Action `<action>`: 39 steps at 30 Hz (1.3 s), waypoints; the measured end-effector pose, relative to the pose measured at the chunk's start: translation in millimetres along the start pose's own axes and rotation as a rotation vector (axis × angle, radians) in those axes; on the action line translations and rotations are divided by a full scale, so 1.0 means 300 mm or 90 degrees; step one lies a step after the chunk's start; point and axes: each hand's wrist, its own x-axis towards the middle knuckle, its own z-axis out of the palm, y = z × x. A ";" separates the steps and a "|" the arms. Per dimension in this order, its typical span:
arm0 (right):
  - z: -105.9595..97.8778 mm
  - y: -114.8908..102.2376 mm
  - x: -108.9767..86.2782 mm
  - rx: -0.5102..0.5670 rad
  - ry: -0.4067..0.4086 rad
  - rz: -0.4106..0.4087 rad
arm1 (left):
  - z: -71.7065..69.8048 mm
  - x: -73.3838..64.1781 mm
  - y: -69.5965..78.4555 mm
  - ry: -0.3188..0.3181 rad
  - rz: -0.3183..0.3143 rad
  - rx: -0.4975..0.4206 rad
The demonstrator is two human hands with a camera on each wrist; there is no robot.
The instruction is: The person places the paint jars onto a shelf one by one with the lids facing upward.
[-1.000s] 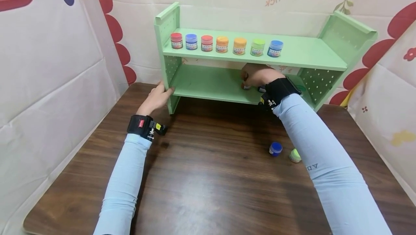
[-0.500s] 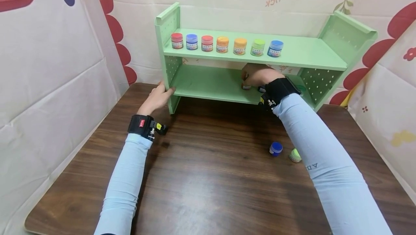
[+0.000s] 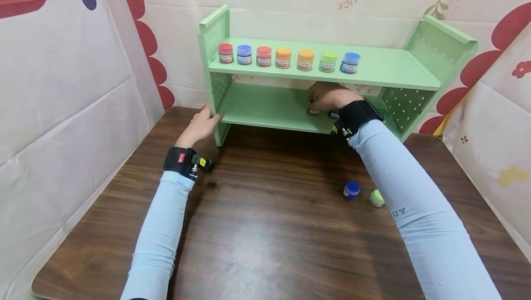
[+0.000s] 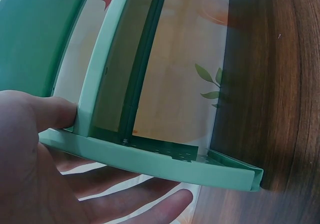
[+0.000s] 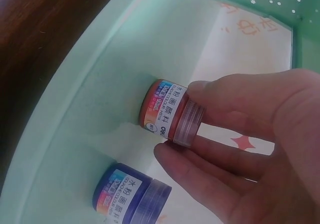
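Note:
A green two-tier shelf (image 3: 265,106) stands at the back of the table. My left hand (image 3: 200,127) grips its left side panel (image 4: 150,161), thumb on the inner side and fingers spread along the outer side. On the lower tier, my right hand (image 3: 329,95) pinches the clear lid of a reddish-brown paint jar (image 5: 167,112) between thumb and fingers. The jar looks upright on the tier. Right beside it stands a dark blue paint jar (image 5: 125,194), partly hidden by my wrist in the head view.
Several paint jars line the upper tier, from a red jar (image 3: 226,54) to a blue jar (image 3: 350,63). A blue jar (image 3: 351,190) and a light green jar (image 3: 376,198) stand on the wooden table (image 3: 257,226) near my right forearm. A printed cloth (image 3: 174,37) hangs behind.

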 end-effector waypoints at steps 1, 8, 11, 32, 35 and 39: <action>-0.001 0.001 -0.002 -0.002 -0.002 0.000 | 0.000 0.000 0.000 0.001 -0.001 0.002; -0.005 0.006 -0.030 0.005 0.001 0.000 | -0.001 0.000 0.001 0.003 0.002 0.008; 0.001 0.010 -0.066 0.006 0.029 -0.008 | 0.001 -0.002 0.001 -0.002 0.001 0.008; 0.267 0.135 -0.465 0.016 0.123 -0.079 | -0.006 0.000 0.006 -0.004 0.004 -0.001; 0.296 0.169 -0.462 0.035 0.075 -0.052 | -0.006 -0.007 0.010 -0.012 0.002 -0.005; 0.319 0.195 -0.457 0.050 0.000 -0.019 | -0.004 -0.008 0.015 -0.014 0.001 -0.003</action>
